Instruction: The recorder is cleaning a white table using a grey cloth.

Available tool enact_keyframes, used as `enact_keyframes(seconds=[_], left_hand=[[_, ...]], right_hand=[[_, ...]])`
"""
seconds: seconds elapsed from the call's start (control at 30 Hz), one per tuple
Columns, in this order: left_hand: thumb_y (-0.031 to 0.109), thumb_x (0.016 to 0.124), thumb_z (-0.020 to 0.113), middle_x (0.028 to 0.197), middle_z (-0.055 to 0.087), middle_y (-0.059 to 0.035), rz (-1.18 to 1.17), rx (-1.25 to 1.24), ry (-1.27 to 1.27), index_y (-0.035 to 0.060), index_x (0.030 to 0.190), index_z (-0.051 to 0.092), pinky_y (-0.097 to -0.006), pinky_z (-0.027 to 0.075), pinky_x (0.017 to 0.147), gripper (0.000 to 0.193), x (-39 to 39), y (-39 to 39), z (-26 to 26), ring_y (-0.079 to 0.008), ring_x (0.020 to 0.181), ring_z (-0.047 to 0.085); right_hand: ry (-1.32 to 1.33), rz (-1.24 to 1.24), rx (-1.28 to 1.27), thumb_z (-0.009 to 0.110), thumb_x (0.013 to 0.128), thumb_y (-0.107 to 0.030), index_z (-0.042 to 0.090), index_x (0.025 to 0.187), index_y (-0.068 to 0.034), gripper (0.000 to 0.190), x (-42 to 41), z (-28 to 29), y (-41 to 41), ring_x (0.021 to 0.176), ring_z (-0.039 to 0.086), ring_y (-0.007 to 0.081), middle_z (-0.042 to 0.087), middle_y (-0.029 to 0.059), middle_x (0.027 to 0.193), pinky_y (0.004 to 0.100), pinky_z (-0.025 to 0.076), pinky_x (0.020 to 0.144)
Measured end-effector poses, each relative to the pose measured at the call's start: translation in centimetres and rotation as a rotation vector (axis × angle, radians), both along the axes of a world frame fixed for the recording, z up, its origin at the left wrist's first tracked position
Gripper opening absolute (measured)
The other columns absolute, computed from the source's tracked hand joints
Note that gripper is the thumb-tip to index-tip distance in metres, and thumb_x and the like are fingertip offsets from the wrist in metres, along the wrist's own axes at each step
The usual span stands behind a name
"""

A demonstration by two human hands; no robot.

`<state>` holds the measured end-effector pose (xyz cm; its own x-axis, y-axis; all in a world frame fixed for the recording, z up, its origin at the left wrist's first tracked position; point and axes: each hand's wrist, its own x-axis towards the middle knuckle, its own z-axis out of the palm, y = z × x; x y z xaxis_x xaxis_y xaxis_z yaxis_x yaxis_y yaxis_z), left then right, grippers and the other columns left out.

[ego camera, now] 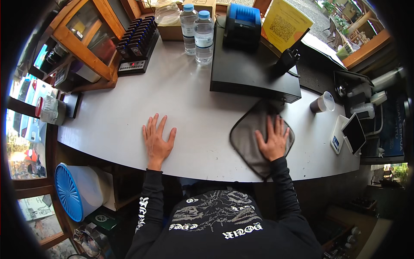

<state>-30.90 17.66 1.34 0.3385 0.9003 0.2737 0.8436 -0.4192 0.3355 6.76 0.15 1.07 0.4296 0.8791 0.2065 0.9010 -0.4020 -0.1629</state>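
My left hand [158, 139] rests palm down on the pale countertop [194, 129], fingers spread, holding nothing. To the right, my right hand [274, 137] lies flat with spread fingers on a grey cloth with dark edging [247, 136]. The cloth is spread out in a diamond shape, one corner at the counter's front edge. Its far corner meets the front of a black cash drawer [252, 74]. On that drawer stand a black and blue receipt printer [242, 27] and a yellow sign with a printed code [284, 27].
Two water bottles [204, 40] and a rack of black pagers [136, 40] stand at the back. A plastic cup with dark drink [320, 104] and a tablet on a stand [353, 133] are at the right. A red-lidded jar [51, 110] is at the far left.
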Motion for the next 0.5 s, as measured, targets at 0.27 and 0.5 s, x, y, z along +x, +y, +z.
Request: enact_keyframes(seconds=[0.27, 0.5], left_hand=[[0.044, 0.096, 0.066, 0.155, 0.046, -0.0103, 0.004, 0.005, 0.000, 0.0166, 0.142, 0.060, -0.0542, 0.020, 0.123, 0.054, 0.7, 0.2, 0.4, -0.0333, 0.148, 0.035], [0.042, 0.096, 0.066, 0.156, 0.044, -0.0114, 0.000, 0.005, -0.007, 0.0153, 0.144, 0.058, -0.0543, 0.018, 0.124, 0.055, 0.0, -0.1, 0.2, -0.0342, 0.149, 0.034]], right_hand=[[0.071, -0.125, 0.096, 0.062, 0.097, -0.048, 0.054, 0.148, -0.013, 0.062, 1.9, -0.7, 1.5, 0.151, 0.031, 0.0377, 0.039, 0.0229, 0.159, 0.0638, 0.016, 0.121], [0.145, 0.389, -0.004, 0.062, 0.091, -0.063, 0.049, 0.153, -0.018, 0.078, -6.0, 2.7, 2.7, 0.153, 0.029, 0.0377, 0.034, 0.0221, 0.163, 0.0593, 0.015, 0.124]])
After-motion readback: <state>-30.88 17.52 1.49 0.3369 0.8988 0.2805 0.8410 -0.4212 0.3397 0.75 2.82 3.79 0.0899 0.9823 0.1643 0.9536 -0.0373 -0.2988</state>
